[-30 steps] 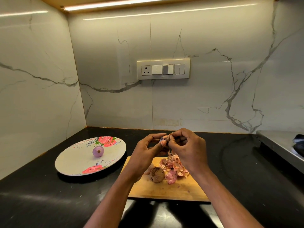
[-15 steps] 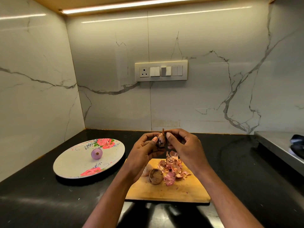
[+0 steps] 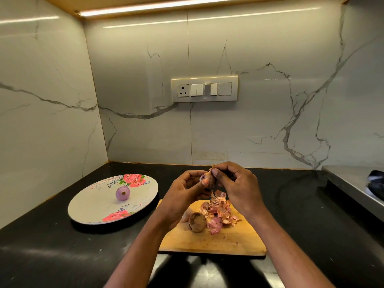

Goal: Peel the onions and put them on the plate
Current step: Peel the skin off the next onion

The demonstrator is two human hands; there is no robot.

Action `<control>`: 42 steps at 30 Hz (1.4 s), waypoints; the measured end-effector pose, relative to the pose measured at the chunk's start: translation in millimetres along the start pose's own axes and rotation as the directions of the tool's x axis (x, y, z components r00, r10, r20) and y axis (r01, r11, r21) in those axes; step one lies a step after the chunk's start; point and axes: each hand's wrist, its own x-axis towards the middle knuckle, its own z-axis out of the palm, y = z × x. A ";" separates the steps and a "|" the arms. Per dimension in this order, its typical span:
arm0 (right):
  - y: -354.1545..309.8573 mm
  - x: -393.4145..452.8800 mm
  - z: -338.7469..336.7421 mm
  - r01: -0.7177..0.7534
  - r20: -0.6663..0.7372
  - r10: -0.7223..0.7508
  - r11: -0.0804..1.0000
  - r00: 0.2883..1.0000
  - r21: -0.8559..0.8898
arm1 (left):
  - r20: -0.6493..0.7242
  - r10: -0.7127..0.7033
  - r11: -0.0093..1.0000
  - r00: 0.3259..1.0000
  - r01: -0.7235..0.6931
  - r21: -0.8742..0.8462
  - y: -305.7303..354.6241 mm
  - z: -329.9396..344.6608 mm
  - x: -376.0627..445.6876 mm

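above the wooden chopping board (image 3: 212,240), the left hand (image 3: 182,196) grips a small onion (image 3: 206,178), fingers curled round it. the right hand (image 3: 239,188) pinches the dry skin at its top. a peeled onion (image 3: 122,193) sits on the floral plate (image 3: 93,206) on the black bench (image 3: 52,250). another unpeeled onion (image 3: 197,222) lies beside the peel heap (image 3: 218,210).

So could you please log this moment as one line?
step: peeling | hands: both on onion | plate: one peeled onion | board: unpeeled onion, skins
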 end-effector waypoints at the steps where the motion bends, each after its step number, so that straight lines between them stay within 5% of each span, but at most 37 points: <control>1: -0.4 0.5 -1.1 0.005 0.005 -0.005 1.000 1.000 -0.001 | 0.008 -0.012 1.000 1.000 0.012 -0.027 0.3 -0.5 0.2; 12: -6.5 0.6 -4.7 -0.067 0.106 0.058 0.995 0.993 0.078 | 0.058 -0.083 0.983 0.995 0.091 -0.158 3.7 -0.7 -0.8; 22: -6.0 -5.8 6.5 0.022 0.028 -0.020 0.997 0.999 -0.078 | -0.032 -0.058 0.997 0.998 0.056 -0.060 1.9 1.1 -1.6; 28: -8.1 -3.4 1.2 -0.006 0.059 0.011 0.996 0.998 -0.086 | 0.005 -0.095 0.983 0.995 0.095 -0.157 4.0 1.0 -1.8; 37: -11.0 -2.2 -4.3 -0.094 0.133 0.079 0.989 0.988 0.115 | -0.013 -0.093 0.979 0.996 0.089 -0.184 3.6 -1.9 -1.4; 42: -7.0 -2.7 -2.0 -0.091 0.073 0.085 0.992 0.994 0.082 | -0.033 -0.097 0.983 0.995 0.090 -0.160 2.1 -1.2 -0.6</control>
